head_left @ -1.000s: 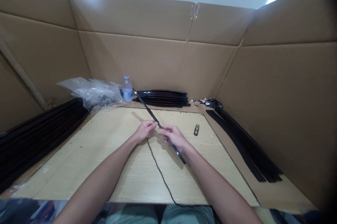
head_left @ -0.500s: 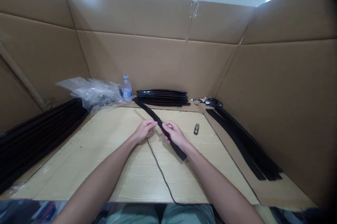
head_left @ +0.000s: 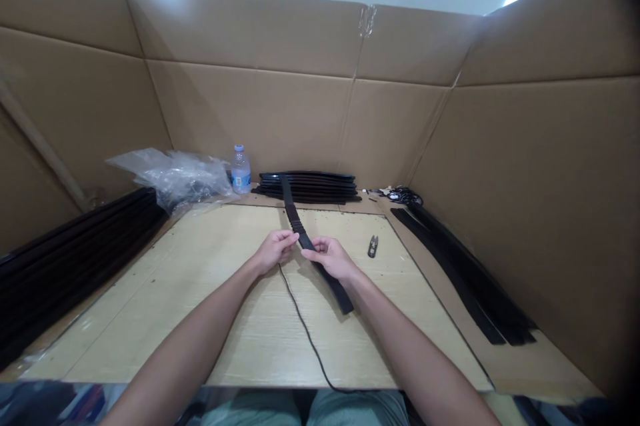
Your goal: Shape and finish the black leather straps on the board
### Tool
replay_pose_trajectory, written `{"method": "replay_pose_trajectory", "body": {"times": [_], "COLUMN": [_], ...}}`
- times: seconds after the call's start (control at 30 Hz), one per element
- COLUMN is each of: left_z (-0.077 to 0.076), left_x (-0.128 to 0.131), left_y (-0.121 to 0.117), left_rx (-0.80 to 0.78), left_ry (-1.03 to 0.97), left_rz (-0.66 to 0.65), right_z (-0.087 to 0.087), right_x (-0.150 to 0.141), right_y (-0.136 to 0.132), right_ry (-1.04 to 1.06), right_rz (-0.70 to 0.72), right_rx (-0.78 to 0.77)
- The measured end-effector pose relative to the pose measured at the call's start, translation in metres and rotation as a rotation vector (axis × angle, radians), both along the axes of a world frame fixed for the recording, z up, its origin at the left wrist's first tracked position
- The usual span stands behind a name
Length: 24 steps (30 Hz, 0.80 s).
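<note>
A long, flat black strip (head_left: pixel 334 286) slants across the middle of the table, its far end over a stack of similar strips. Bands of black cord (head_left: pixel 296 222) cross its upper part just beyond my fingers. My right hand (head_left: pixel 330 257) is closed on the strip, thumb on top. On its left side, my left hand (head_left: pixel 276 247) is pinched, fingertips touching the strip's edge. A loose black cord (head_left: pixel 303 319) comes out below my left hand and curves to the table's front edge; the fingers partly hide where it is gripped.
Small thread snips (head_left: pixel 373 246) lie right of my hands. Behind are a water bottle (head_left: pixel 241 171), clear plastic bags (head_left: pixel 183 176) and stacked black strips (head_left: pixel 320 187). More black strips lie left (head_left: pixel 75 259) and right (head_left: pixel 450 273). Cardboard walls (head_left: pixel 260 106) surround the table.
The strip has turned in my right hand, now showing the cord bands across its face. Its far end has swung right, onto the stack. My left hand has hardly moved.
</note>
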<state>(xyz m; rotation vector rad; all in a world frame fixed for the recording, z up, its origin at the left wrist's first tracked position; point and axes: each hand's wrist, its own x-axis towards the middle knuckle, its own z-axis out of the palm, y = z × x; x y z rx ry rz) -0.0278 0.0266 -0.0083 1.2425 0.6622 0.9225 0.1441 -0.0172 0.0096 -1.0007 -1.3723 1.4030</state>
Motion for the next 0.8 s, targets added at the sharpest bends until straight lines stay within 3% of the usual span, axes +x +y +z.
{"method": "replay_pose_trajectory", "body": {"times": [0.2, 0.57, 0.8], "left_z": [0.002, 0.003, 0.002], "left_x": [0.000, 0.001, 0.001], "left_y": [-0.001, -0.001, -0.001], "left_rx": [-0.017, -0.017, 0.002], "left_ry": [-0.008, -0.005, 0.008], "left_rz": [0.002, 0.035, 0.040], "right_z": [-0.002, -0.006, -0.010], "right_x": [-0.003, -0.007, -0.009], "right_y": [-0.002, 0.005, -0.001], "right_ry": [0.065, -0.038, -0.040], "right_rz": [0.017, -0.079, -0.066], "right_rx": [-0.018, -0.040, -0.005]}}
